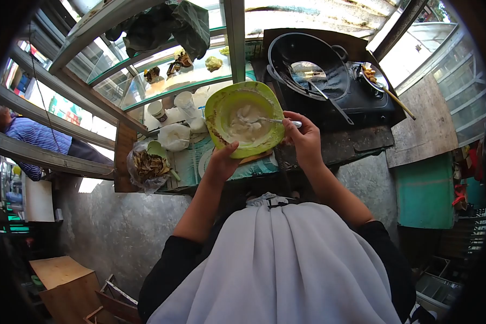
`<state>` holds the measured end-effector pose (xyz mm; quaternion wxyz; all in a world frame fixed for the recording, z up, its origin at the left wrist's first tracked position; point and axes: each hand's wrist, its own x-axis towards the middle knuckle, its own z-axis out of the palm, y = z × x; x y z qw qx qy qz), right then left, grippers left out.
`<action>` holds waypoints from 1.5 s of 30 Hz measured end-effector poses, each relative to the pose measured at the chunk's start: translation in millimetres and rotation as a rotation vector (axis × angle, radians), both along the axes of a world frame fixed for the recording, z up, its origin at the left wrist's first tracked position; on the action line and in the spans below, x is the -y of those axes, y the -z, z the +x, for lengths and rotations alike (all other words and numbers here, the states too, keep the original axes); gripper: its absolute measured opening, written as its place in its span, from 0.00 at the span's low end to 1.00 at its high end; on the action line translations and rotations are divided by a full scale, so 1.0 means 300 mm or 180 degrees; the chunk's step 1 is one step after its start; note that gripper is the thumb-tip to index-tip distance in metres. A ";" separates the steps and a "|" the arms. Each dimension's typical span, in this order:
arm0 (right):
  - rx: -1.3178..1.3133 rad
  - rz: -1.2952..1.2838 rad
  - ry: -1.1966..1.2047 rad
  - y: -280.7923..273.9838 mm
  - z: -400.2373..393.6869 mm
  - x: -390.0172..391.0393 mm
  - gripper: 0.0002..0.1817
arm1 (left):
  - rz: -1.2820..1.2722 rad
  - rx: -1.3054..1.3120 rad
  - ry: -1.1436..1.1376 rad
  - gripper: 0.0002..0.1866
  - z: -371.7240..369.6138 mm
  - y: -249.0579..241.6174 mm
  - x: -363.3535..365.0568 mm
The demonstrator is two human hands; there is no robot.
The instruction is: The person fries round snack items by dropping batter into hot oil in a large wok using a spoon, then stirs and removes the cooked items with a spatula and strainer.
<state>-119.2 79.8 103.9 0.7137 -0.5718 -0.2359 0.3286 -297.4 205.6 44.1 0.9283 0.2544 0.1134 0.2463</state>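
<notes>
My left hand point(223, 162) grips the near left rim of a green bowl point(217, 101), thumb over the edge. Pale, wet batter point(237, 131) with lumps lies in the bowl, and smears of it coat the rim. Between the fingers of my right hand point(302, 135) is the handle of a metal spoon point(278, 121). Its other end dips into the batter, so the tip is partly hidden. The bowl is held above the counter's front edge, tilted slightly towards me.
Right of the bowl, a black wok point(286, 56) with a spatula point(335, 105) sits on a stove point(367, 108). A strainer point(373, 76) holds fried pieces. Leftward are a plastic bag of dry leaves point(148, 168), a paper cup point(157, 111) and a glass display case point(191, 81). A person in stripes point(40, 135) is outside.
</notes>
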 end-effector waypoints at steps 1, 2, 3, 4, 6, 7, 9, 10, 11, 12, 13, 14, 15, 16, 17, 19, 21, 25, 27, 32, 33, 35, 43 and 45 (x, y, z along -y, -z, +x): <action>0.0228 -0.0079 0.0000 -0.020 0.009 0.005 0.13 | -0.0024 0.0036 0.0040 0.33 0.010 -0.021 0.004; 0.0502 0.0094 0.0098 -0.036 0.021 0.009 0.12 | 0.0029 0.0037 0.0059 0.33 0.018 -0.038 0.007; 0.0778 0.0263 0.0194 -0.050 0.036 0.013 0.11 | 0.0080 0.0039 0.0077 0.33 0.026 -0.054 0.008; 0.1054 0.0428 0.0287 -0.069 0.048 0.020 0.10 | 0.0129 0.0041 0.0092 0.33 0.032 -0.072 0.008; 0.2634 0.0441 0.0413 -0.149 0.070 0.056 0.09 | 0.0284 -0.0042 0.0292 0.34 0.040 -0.116 0.011; 0.3422 0.0432 0.0463 -0.191 0.079 0.079 0.09 | 0.0358 -0.0086 0.0386 0.34 0.042 -0.136 0.015; 0.4152 0.0513 0.0357 -0.249 0.094 0.131 0.09 | 0.0289 -0.0052 0.0505 0.35 0.059 -0.176 0.030; 0.4576 0.0602 0.0358 -0.275 0.105 0.156 0.09 | 0.0257 -0.0034 0.0563 0.35 0.066 -0.186 0.035; 0.5003 0.0694 0.0358 -0.299 0.110 0.173 0.10 | 0.0258 -0.0015 0.0598 0.36 0.070 -0.186 0.037; 0.5129 0.0696 0.0355 -0.318 0.105 0.185 0.11 | 0.0261 0.0005 0.0632 0.36 0.074 -0.185 0.039; 0.5228 0.0684 0.0255 -0.336 0.104 0.196 0.11 | 0.0268 0.0026 0.0667 0.37 0.077 -0.186 0.041; 0.5332 0.0674 0.0159 -0.354 0.106 0.206 0.11 | 0.0325 0.0037 0.0703 0.37 0.079 -0.188 0.041; 0.5432 0.0663 0.0064 -0.368 0.110 0.213 0.11 | 0.0384 0.0046 0.0740 0.37 0.078 -0.191 0.040; 0.5360 0.0729 0.0264 -0.379 0.117 0.217 0.11 | 0.0439 0.0055 0.0773 0.37 0.077 -0.194 0.039; 0.5286 0.0798 0.0454 -0.387 0.125 0.221 0.11 | 0.0449 0.0079 0.0779 0.37 0.075 -0.199 0.040; 0.5285 0.0856 0.0543 -0.399 0.142 0.231 0.10 | 0.0471 0.0115 0.0781 0.37 0.070 -0.211 0.043; 0.5440 0.0828 0.0342 -0.404 0.157 0.238 0.10 | 0.0495 0.0171 0.0757 0.37 0.074 -0.202 0.040; 0.5525 0.1011 0.0293 -0.416 0.168 0.239 0.10 | 0.0669 0.0105 0.0519 0.37 0.073 -0.237 0.057; 0.5633 0.1248 0.0329 -0.420 0.188 0.244 0.10 | 0.0734 -0.0026 0.0433 0.37 0.073 -0.261 0.073; 0.5790 0.1156 0.0221 -0.451 0.241 0.272 0.11 | 0.0517 -0.0134 0.0137 0.37 0.091 -0.286 0.130; 0.5688 0.1284 0.0367 -0.462 0.264 0.292 0.11 | 0.0491 -0.0101 0.0146 0.37 0.107 -0.289 0.142; 0.5659 0.1311 0.0391 -0.475 0.305 0.320 0.11 | 0.0518 -0.0074 0.0186 0.36 0.148 -0.299 0.171; 0.3871 0.0814 -0.0113 -0.422 0.504 0.417 0.08 | 0.0472 0.0087 0.0072 0.34 0.341 -0.318 0.363; 0.3126 0.0719 -0.0320 -0.425 0.569 0.459 0.08 | 0.0431 0.0154 0.0028 0.33 0.416 -0.332 0.429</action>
